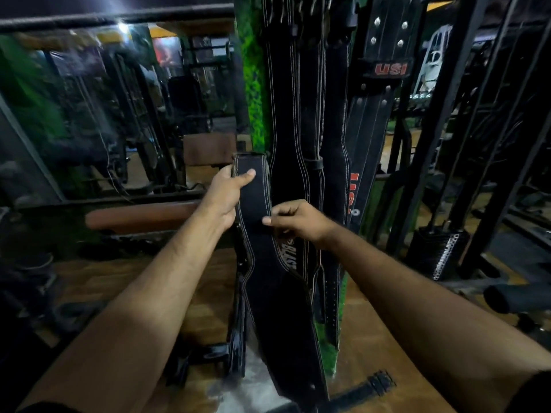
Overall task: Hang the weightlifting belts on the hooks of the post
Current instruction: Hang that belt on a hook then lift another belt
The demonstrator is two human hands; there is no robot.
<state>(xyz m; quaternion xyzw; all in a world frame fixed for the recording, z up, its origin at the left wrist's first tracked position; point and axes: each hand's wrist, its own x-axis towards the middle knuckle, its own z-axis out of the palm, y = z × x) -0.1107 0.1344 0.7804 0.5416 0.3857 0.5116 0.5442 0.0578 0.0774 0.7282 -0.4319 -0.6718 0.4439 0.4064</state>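
Observation:
I hold a black weightlifting belt (pixel 269 275) with white stitching upright in front of the green post (pixel 254 84). My left hand (pixel 228 193) grips its upper end, thumb across the front. My right hand (pixel 295 219) pinches the belt's right edge a little lower. The belt's lower part hangs down toward the floor. Several black belts (pixel 307 93) hang from hooks high on the post, their tops near the frame's upper edge. A belt marked USI (pixel 375 93) hangs to their right.
A brown padded bench (pixel 140 217) stands at the left, with mirrors and gym machines behind it. Black steel rack posts (pixel 441 114) rise at the right, with a weight stack (pixel 441 251) at their base. The floor is wooden.

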